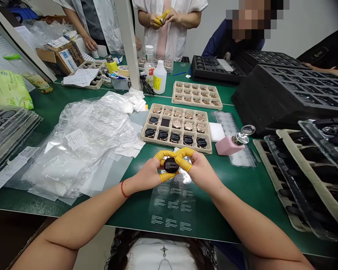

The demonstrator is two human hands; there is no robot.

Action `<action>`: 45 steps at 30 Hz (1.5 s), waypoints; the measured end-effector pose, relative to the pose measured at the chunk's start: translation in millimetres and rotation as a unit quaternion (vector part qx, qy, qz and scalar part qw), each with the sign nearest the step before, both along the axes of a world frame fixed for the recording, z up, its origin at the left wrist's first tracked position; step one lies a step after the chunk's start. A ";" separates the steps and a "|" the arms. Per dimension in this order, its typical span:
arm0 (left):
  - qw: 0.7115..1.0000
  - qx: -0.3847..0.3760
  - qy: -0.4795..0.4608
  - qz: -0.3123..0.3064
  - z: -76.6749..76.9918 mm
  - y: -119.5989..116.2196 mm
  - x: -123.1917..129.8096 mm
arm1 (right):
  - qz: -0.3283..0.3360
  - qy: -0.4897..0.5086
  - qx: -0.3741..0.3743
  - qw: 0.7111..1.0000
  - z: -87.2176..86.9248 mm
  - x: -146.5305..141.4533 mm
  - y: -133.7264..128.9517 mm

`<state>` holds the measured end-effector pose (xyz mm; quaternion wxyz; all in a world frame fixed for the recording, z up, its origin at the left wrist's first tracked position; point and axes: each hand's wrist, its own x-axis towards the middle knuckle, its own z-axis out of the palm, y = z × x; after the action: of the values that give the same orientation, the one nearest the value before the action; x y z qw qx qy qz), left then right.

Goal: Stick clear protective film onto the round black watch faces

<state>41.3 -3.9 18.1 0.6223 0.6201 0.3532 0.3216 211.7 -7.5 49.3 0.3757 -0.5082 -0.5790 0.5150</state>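
A round black disc with white printed text (171, 165) is held up between both hands above the table's front part. My left hand (153, 170), in yellow finger covers, pinches it from the left. Yellow-covered fingers of my right hand (194, 165) close on its upper right edge. Below lies a clear sheet of printed round labels (173, 206). Just beyond the hands, a beige tray (143, 133) carries rose-gold watch pieces and black-faced ones, with one compartment bare. Crumpled shiny material (185, 177) lies under my right hand.
Plastic bags (73, 150) cover the left side. A pink pump bottle (228, 145) stands right of the tray, near stacked trays (281, 183) and black foam trays (259, 101). Behind are a white bottle (159, 78), a second beige tray (197, 104) and other people.
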 end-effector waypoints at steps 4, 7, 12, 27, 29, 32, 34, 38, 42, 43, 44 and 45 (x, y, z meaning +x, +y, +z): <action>1.000 -0.001 0.003 -0.001 0.5 0.0 0.2 | -0.003 -0.003 0.003 1.000 1.2 -0.2 -0.3; 1.000 0.004 0.006 -0.002 0.5 0.3 0.0 | -0.003 -0.006 0.005 1.000 1.6 -0.3 -0.4; 1.000 0.014 0.014 -0.001 -0.1 0.7 -0.6 | -0.003 -0.006 0.005 1.000 1.6 0.0 -0.7; 1.000 -0.012 -0.002 -0.003 0.9 0.0 0.1 | -0.012 -0.024 0.015 1.000 2.8 -0.3 -1.2; 1.000 -0.010 -0.004 -0.002 0.8 -0.1 0.1 | -0.011 -0.024 0.016 1.000 3.0 -0.3 -1.3; 1.000 -0.009 -0.005 -0.001 0.4 -0.2 0.0 | -0.010 -0.025 0.018 0.999 2.5 0.1 -1.1; 1.000 -0.010 -0.004 0.001 0.3 -0.3 -0.1 | -0.011 -0.027 0.021 0.999 1.6 0.0 -1.1; 1.000 -0.013 -0.004 0.001 0.7 -0.4 0.2 | -0.009 -0.026 0.019 0.999 1.0 -2.5 -2.6; 1.000 -0.014 -0.003 -0.003 2.1 0.0 0.4 | 0.003 -0.084 0.066 0.994 4.7 3.8 2.2; 1.000 -0.017 -0.001 -0.004 2.6 0.2 0.3 | 0.002 -0.123 0.100 0.987 5.3 9.5 5.7; 1.000 -0.021 0.002 -0.005 3.2 0.5 0.1 | -0.004 -0.176 0.138 0.975 5.1 17.0 10.0; 1.000 -0.026 0.007 -0.006 3.8 0.7 -0.2 | -0.010 -0.240 0.168 0.956 3.6 26.0 14.7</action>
<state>41.2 -3.2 21.9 0.6380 0.6080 0.3619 0.3039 237.6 7.1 53.0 0.3112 -0.5521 -0.7251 0.2694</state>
